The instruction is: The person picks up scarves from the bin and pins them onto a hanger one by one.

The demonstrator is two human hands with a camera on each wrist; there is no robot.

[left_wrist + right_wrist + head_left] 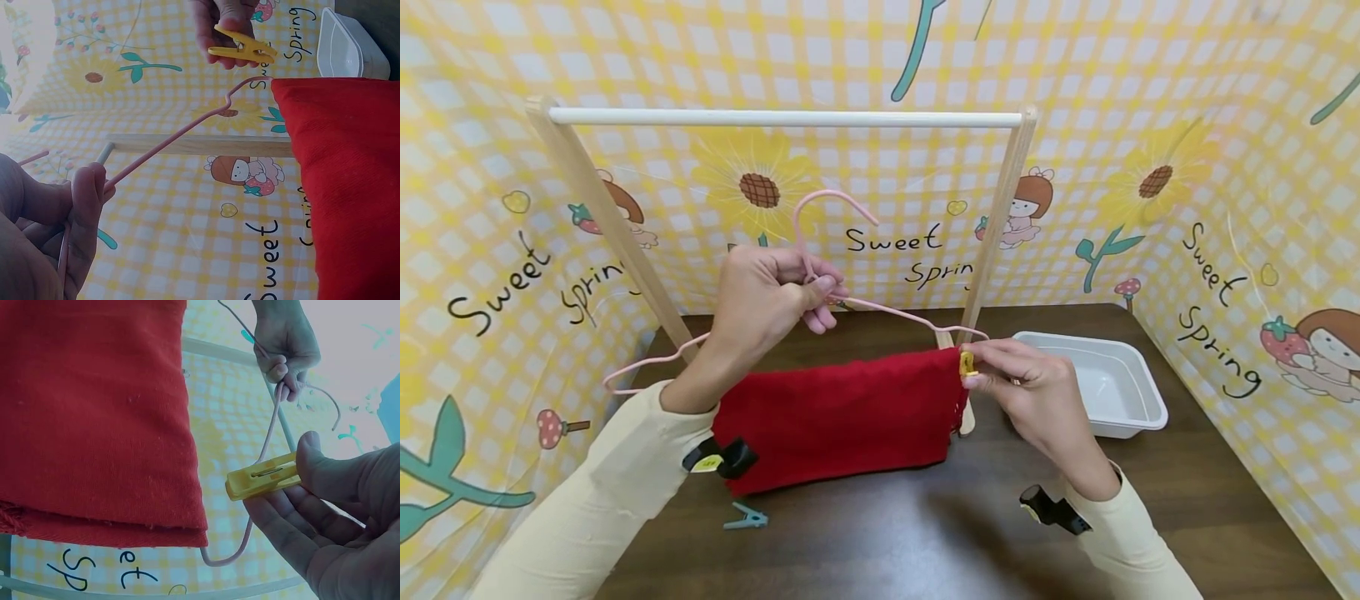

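Note:
My left hand (775,292) grips a pink clothes hanger (898,312) at the base of its hook, holding it up over the table. A folded red cloth (842,417) drapes over the hanger's lower bar. Between thumb and fingers, my right hand (1037,387) pinches a yellow clothespin (967,363) beside the cloth's upper right corner. The right wrist view shows the clothespin (262,478) close to the hanger's bent end, apart from the cloth (100,419). On the table below the cloth lies a blue clothespin (747,517).
A wooden rack with a white top rod (790,117) stands behind the hands. To the right sits a white plastic basin (1131,392) on the dark wooden table (865,542). Yellow checked fabric (880,50) walls in the back and sides.

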